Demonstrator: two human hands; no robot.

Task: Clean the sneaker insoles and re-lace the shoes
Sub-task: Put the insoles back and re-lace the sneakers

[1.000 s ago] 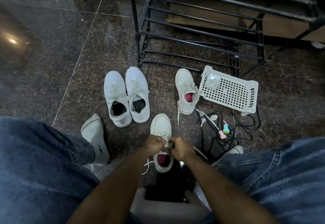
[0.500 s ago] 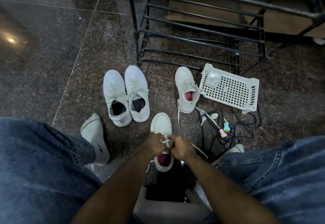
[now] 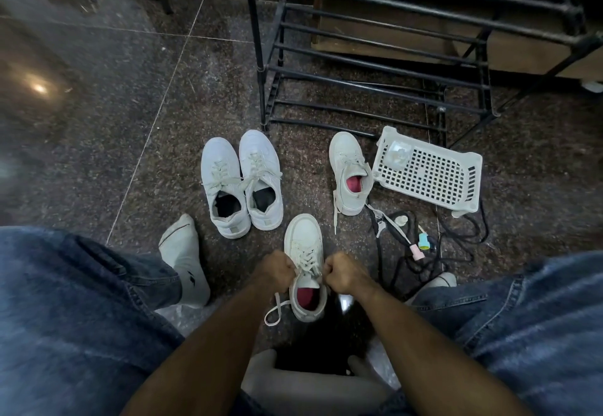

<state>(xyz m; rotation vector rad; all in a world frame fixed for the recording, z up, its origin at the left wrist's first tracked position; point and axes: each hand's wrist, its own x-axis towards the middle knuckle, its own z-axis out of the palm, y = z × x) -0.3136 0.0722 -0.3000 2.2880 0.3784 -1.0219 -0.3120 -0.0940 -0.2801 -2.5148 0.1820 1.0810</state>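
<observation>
Both hands sit clenched at the top of the near sneaker (image 3: 305, 265): the left hand (image 3: 275, 269) is curled round the lace on its side, and the right hand (image 3: 342, 272) is curled round the lace end opposite, the two fists apart with the tongue between them. That sneaker rests on the floor (image 3: 130, 122) between the person's knees, red insole showing in its mouth, a loose loop of lace (image 3: 275, 309) trailing off its left side.

The risk I see is an uneven pull. If one fist draws harder, the lace could slide through the eyelets and leave one end too short to tie; a sharp tug could also drag the light shoe toward the knees, since nothing pins it down.

Its partner (image 3: 350, 172) lies further off, lace hanging loose, touching a white basket (image 3: 427, 174). A finished-looking pair (image 3: 241, 184) stands to the left, near a socked foot (image 3: 184, 255). Black cords (image 3: 404, 252) and small brushes (image 3: 421, 246) lie tangled just right of the work, close enough to snag a trailing lace. A black shoe rack (image 3: 359, 73) stands behind.
</observation>
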